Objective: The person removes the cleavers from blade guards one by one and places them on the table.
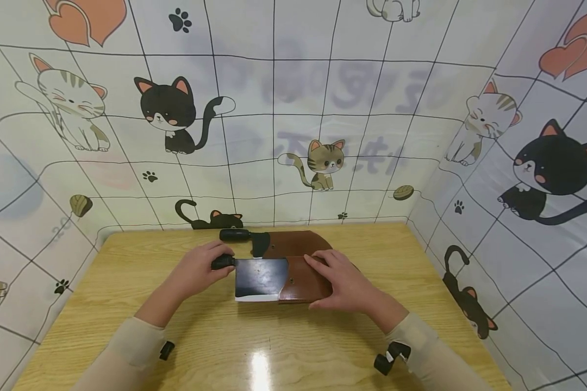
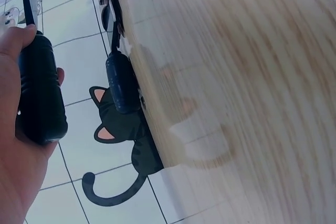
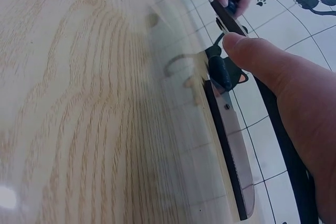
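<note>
In the head view my left hand (image 1: pixel 198 271) grips the black handle of a cleaver (image 1: pixel 260 276). A brown leather sheath (image 1: pixel 300 282) covers the right part of its blade, while bare dark steel shows between handle and sheath. My right hand (image 1: pixel 347 282) holds that sheath from the right, with the thumb toward the near edge. The left wrist view shows fingers curled round the cleaver handle (image 2: pixel 42 93). Seen from the right wrist, the held cleaver is above the table. Behind it lies a second cleaver (image 1: pixel 235 234), its blade inside another brown sheath (image 1: pixel 291 243).
Beneath everything is a wooden table (image 1: pixel 200 336) with a glossy surface. A white grid-patterned curtain (image 1: pixel 254 136) printed with cats stands along the back and both sides. Small black straps (image 1: pixel 393 355) sit on the sleeves.
</note>
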Demonstrator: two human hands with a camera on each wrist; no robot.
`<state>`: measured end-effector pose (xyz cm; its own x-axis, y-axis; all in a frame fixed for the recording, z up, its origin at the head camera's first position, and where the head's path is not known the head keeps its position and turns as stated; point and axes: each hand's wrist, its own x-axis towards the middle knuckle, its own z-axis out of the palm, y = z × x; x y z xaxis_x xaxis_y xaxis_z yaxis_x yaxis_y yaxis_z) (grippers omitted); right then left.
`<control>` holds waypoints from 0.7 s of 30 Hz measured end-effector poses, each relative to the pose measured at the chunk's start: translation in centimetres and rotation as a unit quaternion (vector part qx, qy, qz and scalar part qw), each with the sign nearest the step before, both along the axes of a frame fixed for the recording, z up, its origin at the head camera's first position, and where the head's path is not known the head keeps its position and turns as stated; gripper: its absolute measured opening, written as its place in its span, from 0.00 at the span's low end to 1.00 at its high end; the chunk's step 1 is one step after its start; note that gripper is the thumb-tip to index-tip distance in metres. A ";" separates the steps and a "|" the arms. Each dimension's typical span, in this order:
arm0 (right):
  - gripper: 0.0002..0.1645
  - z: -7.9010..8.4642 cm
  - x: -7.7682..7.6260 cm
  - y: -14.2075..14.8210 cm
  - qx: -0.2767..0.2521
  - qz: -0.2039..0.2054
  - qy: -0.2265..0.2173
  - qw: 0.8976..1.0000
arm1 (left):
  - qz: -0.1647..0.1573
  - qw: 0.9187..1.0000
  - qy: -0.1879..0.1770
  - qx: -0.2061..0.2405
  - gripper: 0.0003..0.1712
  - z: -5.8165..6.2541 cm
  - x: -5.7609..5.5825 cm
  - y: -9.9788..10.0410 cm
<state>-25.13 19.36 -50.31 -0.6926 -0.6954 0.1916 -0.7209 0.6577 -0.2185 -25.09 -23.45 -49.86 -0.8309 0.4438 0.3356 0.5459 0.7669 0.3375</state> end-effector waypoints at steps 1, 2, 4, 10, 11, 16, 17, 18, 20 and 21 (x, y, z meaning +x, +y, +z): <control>0.72 0.0 0.0 0.1 -0.002 -0.001 0.000 1.000 | -0.001 1.000 -0.004 0.003 0.18 -0.1 0.0 -0.1; 0.72 0.0 0.0 0.2 -0.002 -0.003 -0.001 1.000 | -0.002 1.000 -0.008 0.005 0.18 -0.1 0.0 -0.2; 0.72 -0.1 0.0 0.3 -0.002 -0.004 -0.002 1.000 | -0.005 1.000 -0.014 0.011 0.18 -0.2 -0.1 -0.4; 0.72 -0.1 -0.1 0.4 0.002 -0.003 -0.009 1.000 | -0.012 1.000 -0.018 0.013 0.18 -0.2 0.0 -0.6; 0.72 -0.1 -0.1 0.4 0.003 -0.002 -0.009 1.000 | -0.012 1.000 -0.017 0.013 0.18 -0.1 0.0 -0.6; 0.72 0.2 0.0 0.4 0.002 0.002 -0.006 1.000 | -0.010 1.000 -0.010 0.012 0.17 0.0 0.1 -0.7; 0.72 0.2 0.0 0.4 0.002 0.002 -0.008 1.000 | -0.010 1.000 -0.009 0.012 0.17 0.0 0.1 -0.7; 0.72 0.2 0.0 0.3 0.000 0.003 -0.010 1.000 | -0.010 1.000 -0.009 0.012 0.17 0.0 0.1 -0.7; 0.72 0.3 0.0 0.3 -0.001 0.003 -0.013 1.000 | -0.011 1.000 -0.010 0.011 0.17 0.0 0.1 -0.7; 0.72 0.3 0.0 0.3 -0.001 0.004 -0.013 1.000 | -0.011 1.000 -0.010 0.011 0.18 0.0 0.1 -0.7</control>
<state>-25.14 19.70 -50.01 -0.6923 -0.7002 0.1745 -0.7196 0.6520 -0.2390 -24.95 -24.17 -49.83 -0.8276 0.4551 0.3285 0.5557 0.7465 0.3660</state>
